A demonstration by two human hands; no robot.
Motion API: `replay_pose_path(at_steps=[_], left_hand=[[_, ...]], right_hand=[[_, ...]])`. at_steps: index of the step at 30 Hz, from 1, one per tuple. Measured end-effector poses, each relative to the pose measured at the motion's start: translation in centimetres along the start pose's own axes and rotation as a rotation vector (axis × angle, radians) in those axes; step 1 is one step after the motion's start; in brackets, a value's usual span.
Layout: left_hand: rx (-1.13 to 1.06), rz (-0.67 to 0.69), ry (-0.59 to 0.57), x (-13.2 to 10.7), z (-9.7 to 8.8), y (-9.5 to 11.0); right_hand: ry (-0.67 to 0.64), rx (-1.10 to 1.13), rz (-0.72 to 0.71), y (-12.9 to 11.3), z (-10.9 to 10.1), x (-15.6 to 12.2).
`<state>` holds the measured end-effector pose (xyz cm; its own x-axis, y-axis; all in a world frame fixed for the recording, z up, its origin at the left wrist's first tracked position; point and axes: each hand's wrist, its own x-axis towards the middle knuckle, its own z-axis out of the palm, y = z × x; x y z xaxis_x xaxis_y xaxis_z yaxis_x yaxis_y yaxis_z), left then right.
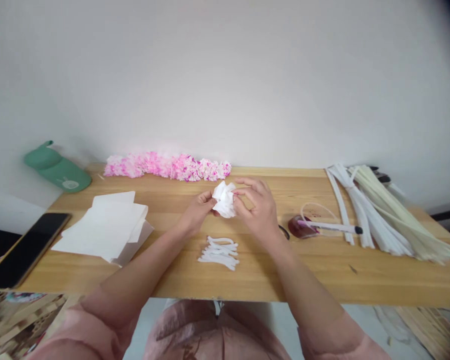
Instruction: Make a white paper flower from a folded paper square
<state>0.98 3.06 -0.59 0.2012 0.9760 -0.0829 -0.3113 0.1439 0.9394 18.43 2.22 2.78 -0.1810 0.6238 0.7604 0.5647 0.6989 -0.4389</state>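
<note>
A crumpled white paper flower point(224, 200) is held above the middle of the wooden table, between both hands. My left hand point(200, 212) pinches it from the left, thumb and fingers closed on its edge. My right hand point(257, 204) grips its right side between thumb and forefinger, the other fingers raised. Just below, a small pile of short white fuzzy stems point(219, 252) lies on the tabletop. Behind the hands, a row of pink and white ruffled flowers point(168, 166) runs along the wall.
White paper sheets point(105, 225) and a black phone point(26, 250) lie at left, with a green bottle point(58, 167) behind. To the right are a small dark red container point(302, 227), a marker point(333, 227) and bundles of long white stems point(375, 215). The table point(322, 280) ends close to my body.
</note>
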Motion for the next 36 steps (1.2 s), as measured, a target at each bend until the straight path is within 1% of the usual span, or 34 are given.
replay_pose_path(at_steps=[5,7,12,16,19,23,26,32,34,36], left_hand=[[-0.043,-0.031,-0.024,-0.1,0.2,0.0],[-0.055,-0.054,-0.029,-0.2,0.3,0.2],[-0.081,-0.067,0.000,-0.1,0.2,0.4],[-0.095,-0.067,0.020,0.1,0.0,0.4],[-0.045,-0.052,0.044,0.1,0.0,0.6],[0.028,-0.009,0.088,0.1,-0.1,0.9],[0.061,0.009,0.075,0.1,-0.1,0.8],[0.102,-0.007,0.070,-0.3,0.3,1.2],[0.104,-0.006,0.057,-0.3,0.4,1.3],[0.075,0.006,0.041,-0.3,0.4,1.1]], right_hand=[[-0.007,0.173,0.202,0.1,-0.2,0.1],[-0.010,0.194,0.222,0.2,-0.2,0.1],[-0.013,0.114,0.154,0.1,-0.4,0.3],[0.008,0.115,0.117,0.0,-1.0,0.5],[0.009,0.098,0.049,-0.1,-1.4,0.7],[-0.011,0.016,-0.068,-0.2,-1.4,0.7],[-0.031,-0.031,-0.121,-0.1,-1.2,0.7],[-0.074,-0.111,-0.142,0.3,-0.8,0.5],[-0.076,-0.097,-0.139,0.3,-0.8,0.5],[-0.046,-0.047,-0.121,0.2,-0.9,0.5]])
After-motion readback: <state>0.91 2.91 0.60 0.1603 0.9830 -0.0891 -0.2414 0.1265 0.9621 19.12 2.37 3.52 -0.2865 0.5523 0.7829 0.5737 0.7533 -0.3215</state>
